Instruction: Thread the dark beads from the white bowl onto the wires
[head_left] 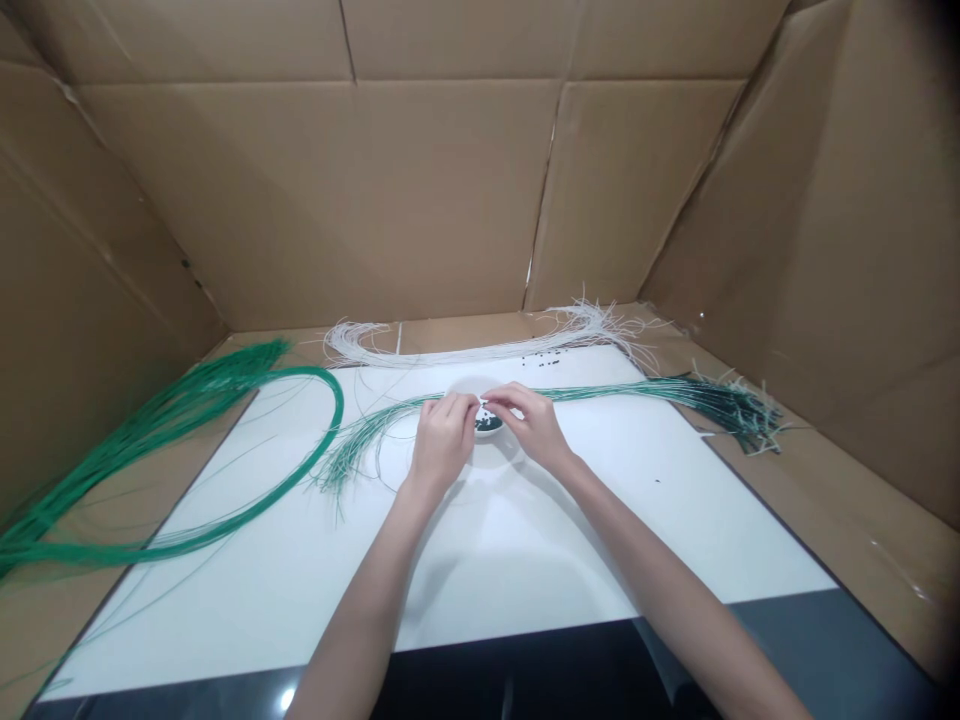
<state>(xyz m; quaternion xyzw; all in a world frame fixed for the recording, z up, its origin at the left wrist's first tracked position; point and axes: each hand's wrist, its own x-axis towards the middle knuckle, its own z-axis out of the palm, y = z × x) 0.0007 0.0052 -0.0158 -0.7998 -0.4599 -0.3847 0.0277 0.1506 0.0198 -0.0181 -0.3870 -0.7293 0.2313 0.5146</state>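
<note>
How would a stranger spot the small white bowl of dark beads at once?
On the white rectangular board, find the bare left hand and bare right hand. Between them sits the small, round white bowl; unlike the thin green strands nearby, it holds dark beads.

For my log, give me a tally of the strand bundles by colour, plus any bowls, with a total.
Green strand bundles: 2 (looped bundle at the left, straighter bundle across the middle)
White strand bundle: 1
White bowl: 1
Total: 4
</note>
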